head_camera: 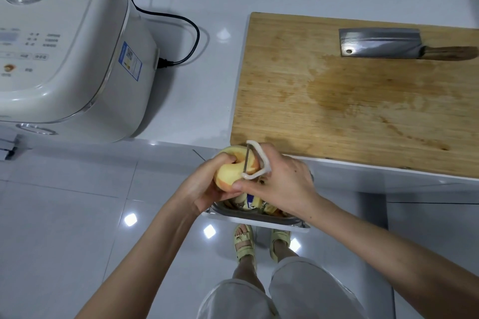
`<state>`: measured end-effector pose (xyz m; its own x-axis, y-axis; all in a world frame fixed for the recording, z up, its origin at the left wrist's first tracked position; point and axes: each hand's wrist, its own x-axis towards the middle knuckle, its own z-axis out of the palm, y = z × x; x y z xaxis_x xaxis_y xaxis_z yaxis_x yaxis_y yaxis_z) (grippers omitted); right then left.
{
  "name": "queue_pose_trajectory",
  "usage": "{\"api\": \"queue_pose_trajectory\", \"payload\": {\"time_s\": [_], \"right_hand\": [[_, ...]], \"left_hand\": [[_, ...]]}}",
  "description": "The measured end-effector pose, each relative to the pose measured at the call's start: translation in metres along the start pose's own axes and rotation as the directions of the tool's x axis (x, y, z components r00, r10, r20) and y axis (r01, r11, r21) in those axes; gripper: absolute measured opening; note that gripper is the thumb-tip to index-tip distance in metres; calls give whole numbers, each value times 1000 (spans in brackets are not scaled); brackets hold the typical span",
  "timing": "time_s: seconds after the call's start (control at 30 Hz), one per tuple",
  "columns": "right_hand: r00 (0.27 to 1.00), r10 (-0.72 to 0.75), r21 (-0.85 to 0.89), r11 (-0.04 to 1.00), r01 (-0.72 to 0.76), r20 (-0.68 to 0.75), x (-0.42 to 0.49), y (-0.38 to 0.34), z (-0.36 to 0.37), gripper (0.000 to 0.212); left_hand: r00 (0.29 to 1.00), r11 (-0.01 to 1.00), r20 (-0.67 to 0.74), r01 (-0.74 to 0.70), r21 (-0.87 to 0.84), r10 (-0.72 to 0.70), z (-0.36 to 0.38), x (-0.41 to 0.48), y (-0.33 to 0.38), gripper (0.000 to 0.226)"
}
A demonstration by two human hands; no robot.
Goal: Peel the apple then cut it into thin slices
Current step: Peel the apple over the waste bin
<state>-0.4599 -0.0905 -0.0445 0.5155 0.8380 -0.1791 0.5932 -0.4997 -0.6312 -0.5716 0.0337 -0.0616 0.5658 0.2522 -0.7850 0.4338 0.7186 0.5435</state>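
My left hand [207,184] grips a partly peeled apple [230,168], pale yellow flesh showing with a strip of reddish skin left near the blade. My right hand [282,186] holds a white Y-shaped peeler [255,160], its metal blade laid against the apple's right side. Both hands are in front of the counter edge, over a bin [259,217] holding peel scraps. A cleaver [383,45] with a wooden handle lies at the far right of the wooden cutting board [337,101].
A white rice cooker [64,46] stands on the counter at the left, its black cord [181,33] looping toward the board. The white counter [202,80] edge runs just behind my hands. My feet in sandals [261,241] stand on the tiled floor below.
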Motion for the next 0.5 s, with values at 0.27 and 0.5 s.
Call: {"api": "queue_pose_trajectory", "payload": {"time_s": [0.27,0.5], "right_hand": [[954,258,44,963,-267,155,-1,45,3,74],[998,-37,33,999,38,-43,-5,34,-10,57]], "left_hand": [[997,990,-20,74,-123,-77,-11,-5,-2,48],[996,992,18,94,-85,-92,-8,-4,-4,58]]}}
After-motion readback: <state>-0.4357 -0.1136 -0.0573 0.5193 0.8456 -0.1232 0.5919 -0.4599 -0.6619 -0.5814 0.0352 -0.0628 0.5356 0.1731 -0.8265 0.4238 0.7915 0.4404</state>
